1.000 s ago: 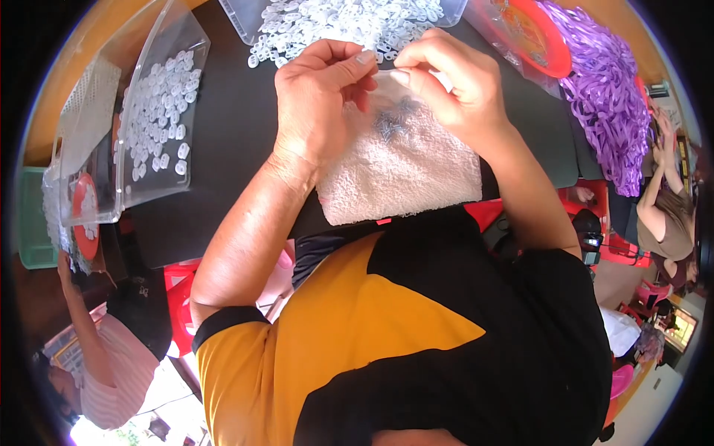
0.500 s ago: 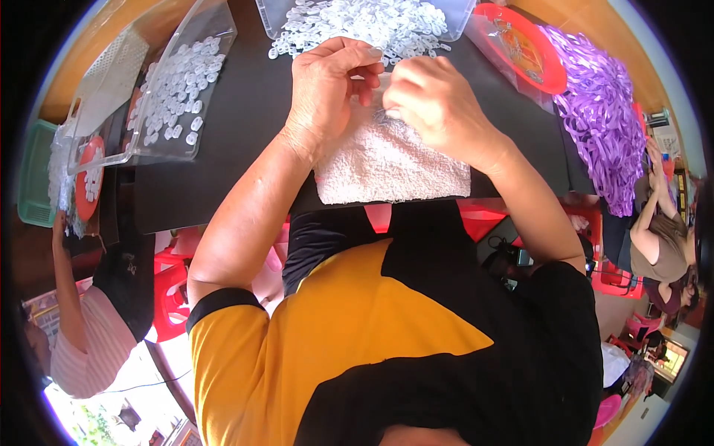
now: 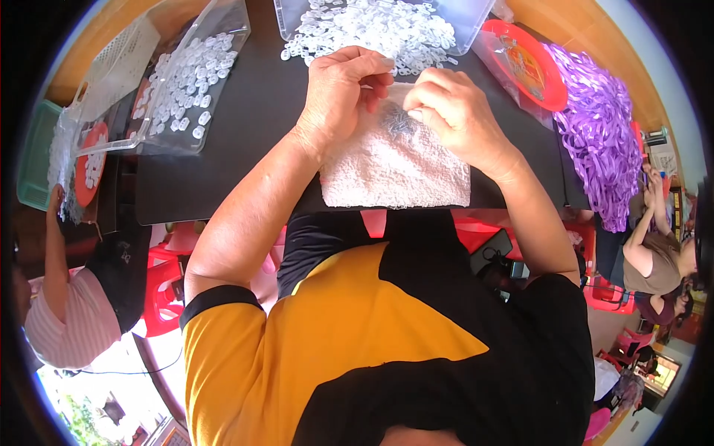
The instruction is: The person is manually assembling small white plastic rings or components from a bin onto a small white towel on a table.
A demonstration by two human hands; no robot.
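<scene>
My left hand [image 3: 346, 93] is raised over the far left corner of a folded pale pink towel [image 3: 394, 175]. Its thumb and forefinger are pinched together; what they hold, if anything, is too small to make out. To its right, my right hand [image 3: 457, 119] hovers above the towel with bent fingers and the thumb pressed to the fingertips. Anything in that pinch is hidden. A small heap of thin grey metal-looking pieces [image 3: 401, 125] lies on the towel beside the right fingertips. Just beyond both hands, many small white plastic pieces [image 3: 372, 33] spill from a clear bin [image 3: 474, 30].
At left on the dark table [image 3: 256, 111], a tilted clear container [image 3: 242, 44] holds more white pieces. Far right are a red plate [image 3: 554, 74] with small metal pieces and a heap of purple ribbon [image 3: 599, 141]. Other people sit at both sides.
My right hand has moved a little right, away from my left hand, uncovering more of the grey heap. My left hand keeps its pinch. The whole view has shifted slightly.
</scene>
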